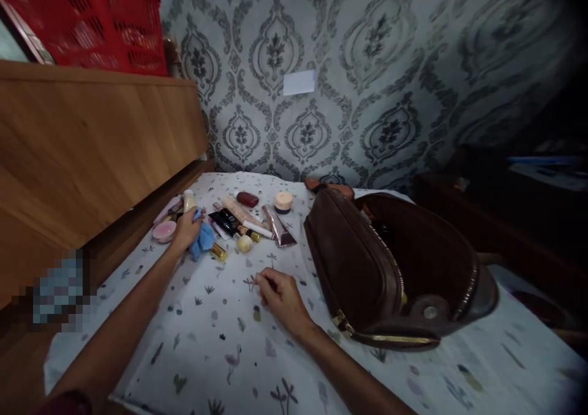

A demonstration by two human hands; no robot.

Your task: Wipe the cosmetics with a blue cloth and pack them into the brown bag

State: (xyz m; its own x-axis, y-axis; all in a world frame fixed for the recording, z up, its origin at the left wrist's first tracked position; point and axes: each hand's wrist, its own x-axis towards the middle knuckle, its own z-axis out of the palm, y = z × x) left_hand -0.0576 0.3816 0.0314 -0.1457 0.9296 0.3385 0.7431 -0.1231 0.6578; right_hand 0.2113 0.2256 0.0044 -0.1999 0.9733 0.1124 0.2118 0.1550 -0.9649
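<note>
My left hand (185,230) is closed on a blue cloth (202,241), which hangs from the fingers among the cosmetics at the left. Just left of that hand lies a round pink compact (164,232). A small gold-capped bottle (219,252) rests beside the cloth. My right hand (283,300) is loosely curled over the patterned sheet, and no object shows in its fingers. To its right stands a brown leather bag (353,262), its zipped top gaping. The bag's interior is dark, so its contents are mostly hidden.
Several tubes, including a brownish one (278,226), a round cream jar (283,202) and a dark red item (247,199) are spread on the patterned sheet (206,341). A wooden cabinet (101,139) borders the left, bearing a red basket (96,23). Patterned wallpaper (257,54) rises behind.
</note>
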